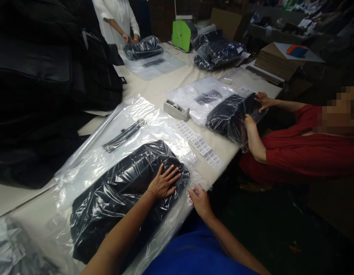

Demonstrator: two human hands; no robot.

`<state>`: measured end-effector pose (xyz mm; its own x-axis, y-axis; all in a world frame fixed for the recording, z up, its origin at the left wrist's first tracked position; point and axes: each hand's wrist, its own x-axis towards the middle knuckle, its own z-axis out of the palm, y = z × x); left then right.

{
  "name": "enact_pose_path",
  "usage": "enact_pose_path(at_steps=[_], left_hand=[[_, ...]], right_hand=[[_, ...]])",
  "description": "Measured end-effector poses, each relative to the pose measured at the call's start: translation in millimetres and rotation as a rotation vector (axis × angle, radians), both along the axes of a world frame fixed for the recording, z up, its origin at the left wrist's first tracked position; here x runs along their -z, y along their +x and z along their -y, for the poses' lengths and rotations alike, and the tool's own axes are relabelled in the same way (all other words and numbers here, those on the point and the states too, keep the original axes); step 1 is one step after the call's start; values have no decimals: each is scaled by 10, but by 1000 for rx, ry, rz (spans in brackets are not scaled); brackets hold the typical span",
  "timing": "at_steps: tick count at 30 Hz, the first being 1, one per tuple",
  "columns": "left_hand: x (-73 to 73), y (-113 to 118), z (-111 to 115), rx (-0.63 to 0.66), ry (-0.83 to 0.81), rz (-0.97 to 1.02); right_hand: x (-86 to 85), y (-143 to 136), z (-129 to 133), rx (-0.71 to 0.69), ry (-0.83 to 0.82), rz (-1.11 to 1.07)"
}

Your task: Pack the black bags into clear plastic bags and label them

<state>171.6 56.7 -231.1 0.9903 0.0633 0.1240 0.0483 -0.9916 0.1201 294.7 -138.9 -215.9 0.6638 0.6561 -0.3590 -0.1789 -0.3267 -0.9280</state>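
A black bag point(131, 179) lies on the table inside a clear plastic bag point(191, 173), close to the front edge. My left hand point(163, 183) rests flat on its right end, fingers spread over the film. Beside it, at the table edge, my right hand point(200, 198) pinches the gathered edge of the plastic bag. Behind the wrapped bag, a stack of flat clear plastic bags point(142, 110) is spread out, with a black strap-like piece point(124, 135) showing on it.
Black bags point(51, 76) pile high on the left. A tape dispenser point(176, 110) and barcode label sheets point(198, 142) lie on the table point(222, 152). A co-worker in red point(303, 149) handles another wrapped bag point(231, 114) at right; a person in white point(116, 19) works behind.
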Motion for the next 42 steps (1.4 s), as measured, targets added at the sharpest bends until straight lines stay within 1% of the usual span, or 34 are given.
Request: enact_pose_path(at_steps=[2, 4, 7, 10, 15, 18, 20, 23, 26, 28, 30, 33, 35, 36, 38, 40, 42], left_hand=[[5, -3, -11, 1, -1, 8], [24, -6, -25, 11, -2, 8], [73, -9, -38, 22, 1, 0], [120, -10, -39, 29, 19, -7], [163, -39, -55, 22, 25, -4], [206, -77, -71, 21, -14, 30], [234, -99, -70, -17, -57, 86], [228, -119, -48, -99, -154, 209], [162, -130, -20, -154, -294, 363], [118, -137, -9, -195, -387, 451], [96, -144, -7, -228, -453, 485], [110, -152, -14, -233, -483, 424], [133, -156, -21, -226, -479, 369], [144, -158, -24, -228, -477, 350], [160, -160, -30, -244, -478, 333], [166, -161, -33, -263, -485, 328], [164, -162, -30, -274, -490, 336]], right_hand=[[-83, -9, -202, -39, 34, -52], [-107, -21, -406, -81, 58, -80], [-50, -36, -661, -131, 81, -53], [52, -43, -828, -137, 107, -65], [215, -46, -950, -52, 87, -164], [286, -51, -976, 14, 87, -177], [309, -59, -995, 39, 84, -239], [302, -76, -1041, 59, 75, -355], [253, -75, -1095, 80, 73, -420], [206, -53, -1125, 75, 58, -466], [154, -11, -1144, 48, 42, -513], [85, 74, -1154, -26, 41, -562], [52, 141, -1159, -121, 40, -564], [38, 179, -1166, -191, 35, -533], [8, 264, -1190, -367, 32, -366], [-28, 365, -1228, -558, 68, -81], [-67, 474, -1277, -732, 142, 198]])
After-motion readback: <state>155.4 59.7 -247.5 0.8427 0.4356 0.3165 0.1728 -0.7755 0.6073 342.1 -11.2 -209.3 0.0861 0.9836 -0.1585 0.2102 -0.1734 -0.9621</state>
